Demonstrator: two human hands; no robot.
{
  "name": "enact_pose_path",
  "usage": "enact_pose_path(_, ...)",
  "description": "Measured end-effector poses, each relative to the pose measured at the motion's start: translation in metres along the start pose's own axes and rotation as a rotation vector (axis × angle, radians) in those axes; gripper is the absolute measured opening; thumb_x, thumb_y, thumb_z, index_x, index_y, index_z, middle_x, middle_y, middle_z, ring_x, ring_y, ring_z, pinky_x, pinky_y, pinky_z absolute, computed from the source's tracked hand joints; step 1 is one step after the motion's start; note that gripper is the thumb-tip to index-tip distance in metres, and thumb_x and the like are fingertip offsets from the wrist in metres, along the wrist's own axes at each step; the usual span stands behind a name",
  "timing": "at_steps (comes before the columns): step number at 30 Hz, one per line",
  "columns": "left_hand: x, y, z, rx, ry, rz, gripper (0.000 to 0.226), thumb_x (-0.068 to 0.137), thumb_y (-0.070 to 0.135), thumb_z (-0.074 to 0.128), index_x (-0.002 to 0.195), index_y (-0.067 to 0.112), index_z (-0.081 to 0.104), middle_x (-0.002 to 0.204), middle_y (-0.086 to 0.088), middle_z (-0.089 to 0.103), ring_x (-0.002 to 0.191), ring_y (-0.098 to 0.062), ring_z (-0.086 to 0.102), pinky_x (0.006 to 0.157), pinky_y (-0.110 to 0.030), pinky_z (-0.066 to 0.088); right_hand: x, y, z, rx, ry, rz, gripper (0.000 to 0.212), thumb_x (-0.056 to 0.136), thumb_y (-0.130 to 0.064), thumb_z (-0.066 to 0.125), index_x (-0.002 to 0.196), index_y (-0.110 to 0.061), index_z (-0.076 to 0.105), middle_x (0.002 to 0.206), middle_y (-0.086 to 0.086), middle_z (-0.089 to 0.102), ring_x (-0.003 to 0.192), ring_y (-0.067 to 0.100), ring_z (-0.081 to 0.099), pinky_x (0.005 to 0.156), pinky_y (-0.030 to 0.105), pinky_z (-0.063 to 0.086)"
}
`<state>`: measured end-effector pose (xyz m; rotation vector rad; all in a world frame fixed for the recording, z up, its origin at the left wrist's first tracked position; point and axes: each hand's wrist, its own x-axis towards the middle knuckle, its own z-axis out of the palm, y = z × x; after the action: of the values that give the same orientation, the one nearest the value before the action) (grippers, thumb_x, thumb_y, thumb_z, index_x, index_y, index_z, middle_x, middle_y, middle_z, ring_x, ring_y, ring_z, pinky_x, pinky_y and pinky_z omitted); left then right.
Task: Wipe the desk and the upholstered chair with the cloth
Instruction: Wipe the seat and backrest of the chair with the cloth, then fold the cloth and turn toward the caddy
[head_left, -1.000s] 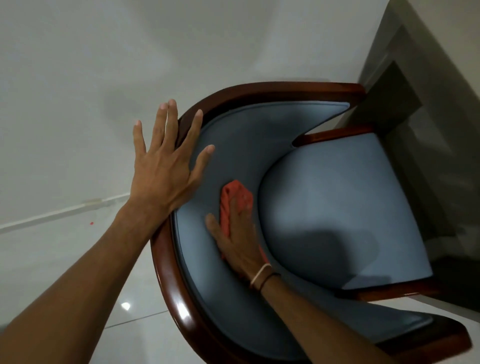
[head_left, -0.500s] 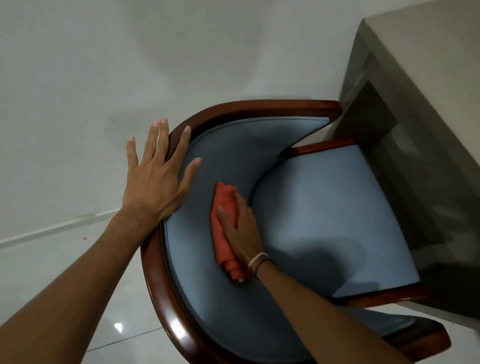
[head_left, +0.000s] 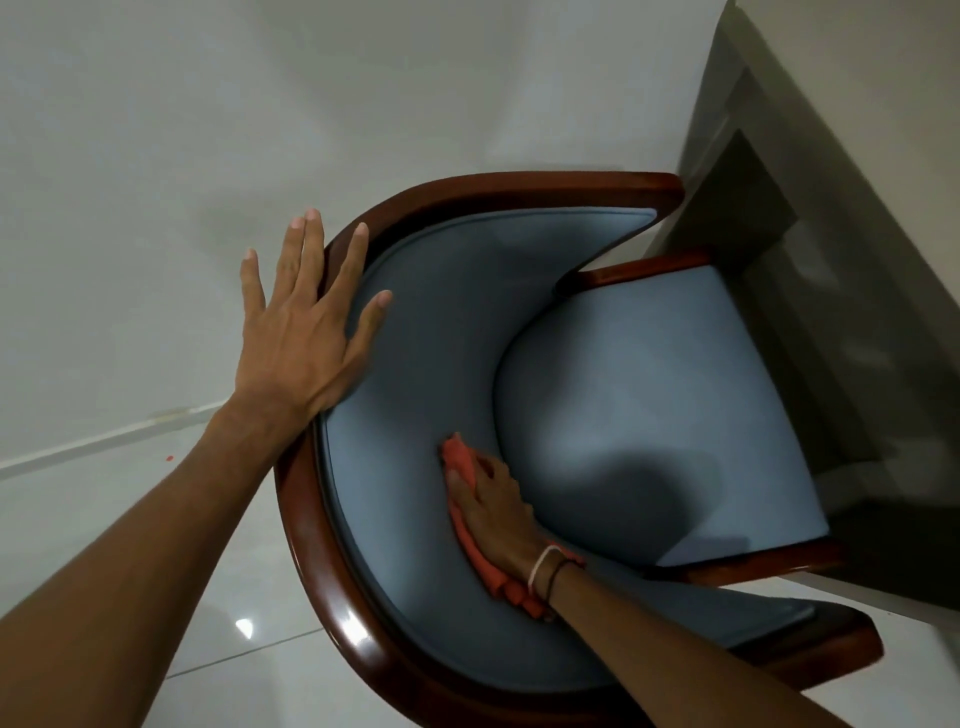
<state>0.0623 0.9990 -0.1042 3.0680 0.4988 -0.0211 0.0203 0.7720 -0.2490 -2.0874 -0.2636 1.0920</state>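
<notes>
The cloth (head_left: 470, 512) is pressed flat under the right hand (head_left: 496, 514) against the inner backrest of the upholstered chair (head_left: 649, 384), low down where the padding meets the seat's rear edge. Compared with half a second ago, it has been drawn lower and further round the curve. The left hand (head_left: 306, 322) is laid open, grasping nothing, on the wooden top rail. The backrest pass appears well advanced; the bench (head_left: 852, 171) is seen at the right edge.

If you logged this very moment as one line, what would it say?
step: wiping chair backrest | right hand: pressing orange cloth on blue upholstery | left hand: flat on wooden chair rim | desk: untouched
</notes>
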Motion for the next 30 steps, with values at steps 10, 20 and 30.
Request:
enact_pose_path(10, -0.002, 0.000, -0.001, 0.020, 0.051, 0.028, 0.067, 0.103, 0.055, 0.023, 0.161, 0.025, 0.009, 0.168, -0.018, 0.010, 0.157, -0.032, 0.007, 0.123, -0.063, 0.009, -0.058, -0.054, -0.027, 0.342, -0.160, 0.050, 0.043, 0.109, -0.030, 0.040, 0.149, -0.018, 0.048, 0.143, -0.005, 0.059, 0.127, 0.005, 0.055, 0.097, -0.005, 0.029)
enact_pose_path(20, -0.089, 0.149, -0.076, -1.357, -0.334, -0.279, 0.069, 0.094, 0.062, 0.038, 0.144, 0.018, 0.053, 0.150, -0.013, 0.053, 0.138, -0.020, 0.050, 0.120, -0.043, 0.033, -0.213, -0.062, -0.185, 1.244, 0.083, -0.058, 0.049, 0.092, -0.060, 0.055, 0.117, -0.025, 0.078, 0.127, 0.009, 0.075, 0.112, 0.022, 0.074, 0.083, 0.034, 0.062)
enact_pose_path(30, -0.185, 0.465, -0.164, -1.644, -0.346, -0.096, 0.045, 0.082, 0.030, 0.081, 0.091, -0.011, 0.064, 0.080, -0.013, 0.064, 0.074, -0.021, 0.053, 0.063, -0.033, 0.044, -0.388, 0.073, -0.374, 1.133, 0.466, -0.238, 0.056, 0.103, -0.049, 0.044, 0.123, -0.003, 0.070, 0.128, 0.017, 0.070, 0.118, 0.029, 0.067, 0.107, 0.054, 0.052)
